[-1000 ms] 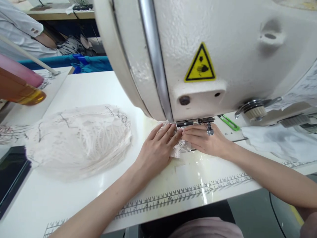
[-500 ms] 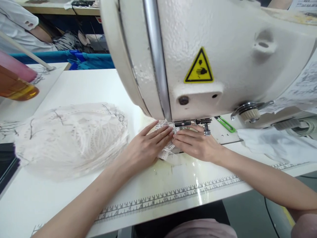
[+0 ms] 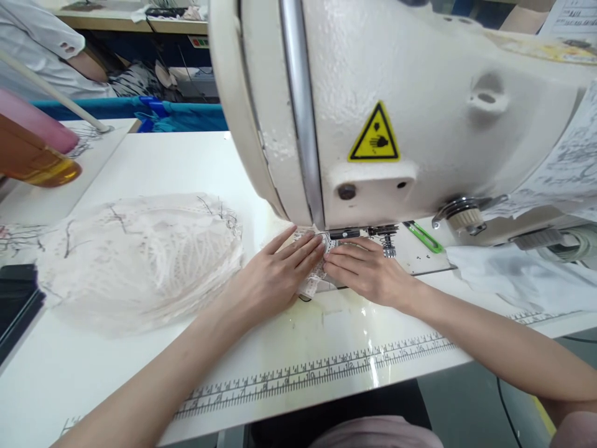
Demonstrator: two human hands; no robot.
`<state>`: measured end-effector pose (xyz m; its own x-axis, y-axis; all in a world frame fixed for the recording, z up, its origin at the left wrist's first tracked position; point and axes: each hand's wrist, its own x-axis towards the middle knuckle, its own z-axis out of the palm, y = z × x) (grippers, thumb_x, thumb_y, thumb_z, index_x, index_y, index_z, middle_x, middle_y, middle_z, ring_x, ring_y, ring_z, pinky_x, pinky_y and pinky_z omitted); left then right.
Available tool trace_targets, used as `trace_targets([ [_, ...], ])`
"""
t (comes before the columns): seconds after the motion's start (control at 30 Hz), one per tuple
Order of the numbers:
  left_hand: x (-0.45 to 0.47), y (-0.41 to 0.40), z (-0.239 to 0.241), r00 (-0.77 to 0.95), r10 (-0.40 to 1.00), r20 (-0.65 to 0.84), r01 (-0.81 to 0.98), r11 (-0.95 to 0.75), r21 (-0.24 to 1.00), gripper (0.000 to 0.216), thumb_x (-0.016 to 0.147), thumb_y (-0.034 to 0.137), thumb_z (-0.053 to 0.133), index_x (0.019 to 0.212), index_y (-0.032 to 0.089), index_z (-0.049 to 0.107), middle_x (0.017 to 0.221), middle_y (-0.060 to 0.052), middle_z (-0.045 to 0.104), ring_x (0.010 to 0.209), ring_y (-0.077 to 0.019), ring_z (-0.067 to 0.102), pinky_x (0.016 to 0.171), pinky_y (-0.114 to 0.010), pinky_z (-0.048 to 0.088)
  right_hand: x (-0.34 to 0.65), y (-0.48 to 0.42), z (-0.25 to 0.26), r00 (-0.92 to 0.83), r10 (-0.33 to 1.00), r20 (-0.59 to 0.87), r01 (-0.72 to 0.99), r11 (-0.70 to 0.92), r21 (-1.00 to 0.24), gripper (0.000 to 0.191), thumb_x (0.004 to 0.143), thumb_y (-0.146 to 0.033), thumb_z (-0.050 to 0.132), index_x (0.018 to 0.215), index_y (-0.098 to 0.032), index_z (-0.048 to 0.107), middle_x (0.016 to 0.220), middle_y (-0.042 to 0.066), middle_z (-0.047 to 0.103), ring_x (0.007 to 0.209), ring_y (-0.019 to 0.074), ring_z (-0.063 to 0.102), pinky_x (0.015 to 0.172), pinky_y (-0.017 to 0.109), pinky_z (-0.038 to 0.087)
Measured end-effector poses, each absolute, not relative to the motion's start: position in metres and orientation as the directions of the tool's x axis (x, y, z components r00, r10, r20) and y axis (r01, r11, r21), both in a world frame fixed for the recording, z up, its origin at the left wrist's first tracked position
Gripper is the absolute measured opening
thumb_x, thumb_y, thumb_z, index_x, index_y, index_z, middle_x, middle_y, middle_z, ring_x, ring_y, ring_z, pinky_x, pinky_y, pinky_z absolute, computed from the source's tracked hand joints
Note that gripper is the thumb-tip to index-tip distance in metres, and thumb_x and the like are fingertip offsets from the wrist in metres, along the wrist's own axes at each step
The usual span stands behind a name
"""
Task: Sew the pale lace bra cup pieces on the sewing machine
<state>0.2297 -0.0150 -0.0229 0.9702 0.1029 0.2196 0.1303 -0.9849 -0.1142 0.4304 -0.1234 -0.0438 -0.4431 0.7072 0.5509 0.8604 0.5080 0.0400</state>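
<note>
White lace fabric (image 3: 318, 271) lies on the machine bed below the sewing machine head (image 3: 433, 81). My left hand (image 3: 286, 267) rests flat on the lace, its fingers stretched out and slightly spread. Beside the metal presser parts, my right hand (image 3: 361, 269) has its fingers held together and bent at the lace's right edge, gripping it; the thumb is hidden. The fingertips of both hands almost meet. The needle and most of the lace are covered by the hands and the machine head.
A pile of sheer white lace pieces (image 3: 140, 261) with loose dark threads lies left. A green cutter (image 3: 423, 237) and white cloth (image 3: 508, 274) lie right. A printed ruler (image 3: 298, 379) runs along the table's front edge. Thread cones (image 3: 37, 152) stand at left; another person's sleeve (image 3: 41, 43) shows behind.
The lace's near end has slid slightly away from me, so less of it sticks out between my hands. Both hands keep nearly the same pose. The whole view has shifted a little.
</note>
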Motion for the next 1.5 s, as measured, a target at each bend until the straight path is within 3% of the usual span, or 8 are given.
trace_targets([
  [0.2, 0.232, -0.021, -0.021, 0.968, 0.103, 0.228, 0.145, -0.973, -0.178, 0.046, 0.092, 0.018, 0.039, 0.132, 0.002, 0.056, 0.136, -0.018, 0.057, 0.128, -0.0301, 0.055, 0.113, -0.051, 0.039, 0.430, -0.123, -0.037, -0.453, 0.702, 0.549, 0.867, 0.491, 0.087, 0.020, 0.093, -0.003, 0.051, 0.093, -0.015, 0.068, 0.100, 0.000, 0.075, 0.100, 0.0137, 0.066, 0.094, 0.032, 0.051],
  [0.63, 0.238, -0.033, -0.026, 0.948, 0.137, 0.288, 0.216, -0.940, -0.264, 0.047, 0.093, 0.020, 0.035, 0.127, -0.003, 0.059, 0.130, -0.021, 0.062, 0.118, -0.0328, 0.061, 0.108, -0.052, 0.042, 0.433, -0.126, -0.036, -0.451, 0.715, 0.533, 0.879, 0.459, 0.128, 0.027, 0.091, 0.002, 0.045, 0.093, -0.016, 0.066, 0.101, 0.001, 0.075, 0.097, 0.0130, 0.065, 0.091, 0.034, 0.046],
  [0.93, 0.237, -0.040, -0.023, 0.943, 0.230, 0.240, 0.285, -0.931, -0.227, 0.047, 0.095, 0.023, 0.037, 0.132, 0.002, 0.056, 0.130, -0.019, 0.062, 0.120, -0.0317, 0.060, 0.111, -0.052, 0.038, 0.440, -0.126, -0.040, -0.446, 0.689, 0.571, 0.888, 0.420, 0.186, 0.024, 0.090, -0.002, 0.049, 0.096, -0.016, 0.067, 0.100, 0.001, 0.075, 0.091, 0.0116, 0.064, 0.060, 0.027, 0.042],
  [1.2, 0.238, -0.043, -0.021, 0.937, 0.257, 0.238, 0.302, -0.937, -0.177, 0.044, 0.096, 0.023, 0.038, 0.133, 0.008, 0.058, 0.127, -0.018, 0.064, 0.119, -0.0315, 0.061, 0.111, -0.053, 0.037, 0.442, -0.127, -0.035, -0.427, 0.700, 0.572, 0.901, 0.381, 0.207, 0.021, 0.089, -0.004, 0.052, 0.093, -0.017, 0.068, 0.099, -0.002, 0.075, 0.084, 0.0100, 0.064, 0.058, 0.030, 0.036],
  [1.5, 0.239, -0.042, -0.023, 0.930, 0.265, 0.255, 0.311, -0.937, -0.160, 0.043, 0.098, 0.026, 0.040, 0.135, 0.011, 0.056, 0.125, -0.018, 0.065, 0.121, -0.0314, 0.060, 0.111, -0.055, 0.037, 0.446, -0.126, -0.029, -0.437, 0.718, 0.542, 0.898, 0.378, 0.224, 0.024, 0.087, -0.003, 0.049, 0.092, -0.016, 0.068, 0.100, -0.001, 0.075, 0.078, 0.0117, 0.064, 0.059, 0.031, 0.040],
])
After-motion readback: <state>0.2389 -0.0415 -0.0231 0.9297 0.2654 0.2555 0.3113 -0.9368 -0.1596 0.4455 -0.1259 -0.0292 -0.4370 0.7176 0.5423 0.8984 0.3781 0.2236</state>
